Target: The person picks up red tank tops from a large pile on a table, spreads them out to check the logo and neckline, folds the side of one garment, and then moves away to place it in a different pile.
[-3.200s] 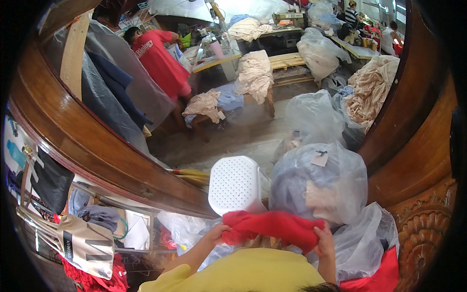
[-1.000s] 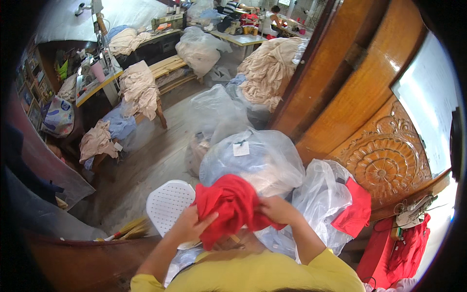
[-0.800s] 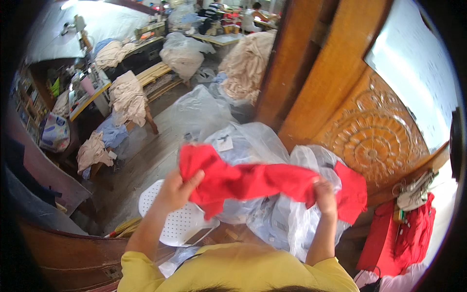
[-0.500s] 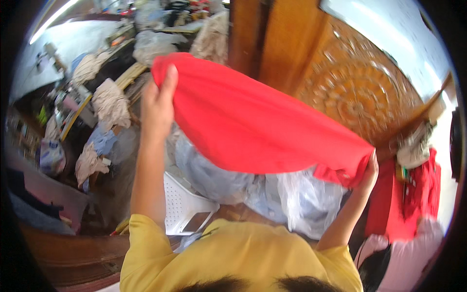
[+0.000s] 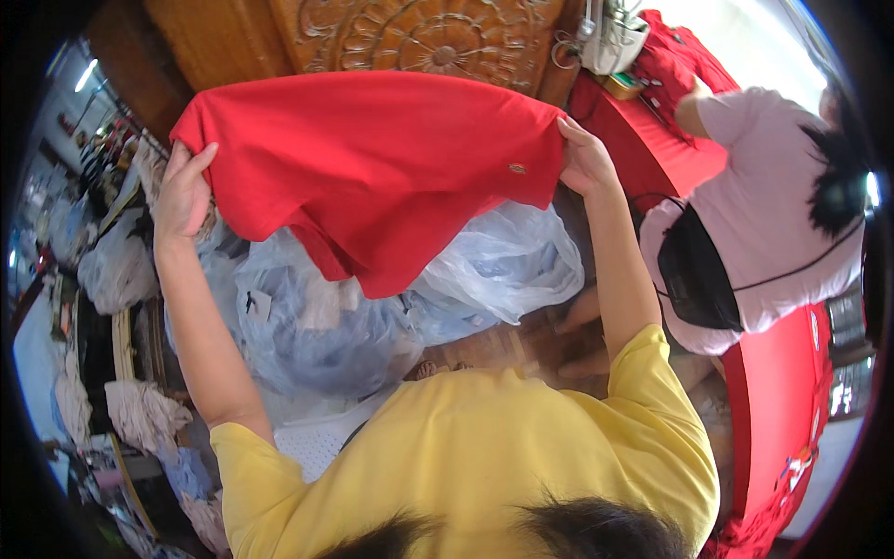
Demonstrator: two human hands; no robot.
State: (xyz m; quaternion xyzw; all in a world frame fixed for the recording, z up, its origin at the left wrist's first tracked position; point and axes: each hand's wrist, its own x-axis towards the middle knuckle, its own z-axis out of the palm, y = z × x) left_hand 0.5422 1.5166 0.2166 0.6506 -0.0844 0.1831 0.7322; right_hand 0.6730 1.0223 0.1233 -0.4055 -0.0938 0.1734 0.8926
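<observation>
A red cloth garment hangs stretched between my two hands, its lower edge drooping in folds. Near its right end is a small gold-coloured emblem. My left hand pinches the left corner with the thumb in front. At the other upper corner, my right hand grips the fabric. Both arms reach out ahead of me. Beneath the cloth sit clear plastic bags filled with pale, bluish contents, partly hidden by it.
A carved wooden panel stands behind the cloth. At right, a person in a pink shirt leans over a red-covered table with red garments. Piles of cloth lie at left, a white perforated chair close by me.
My view has turned right, bringing the person in pink and the red table further in. The red garment is now held more level, with its emblem showing.
</observation>
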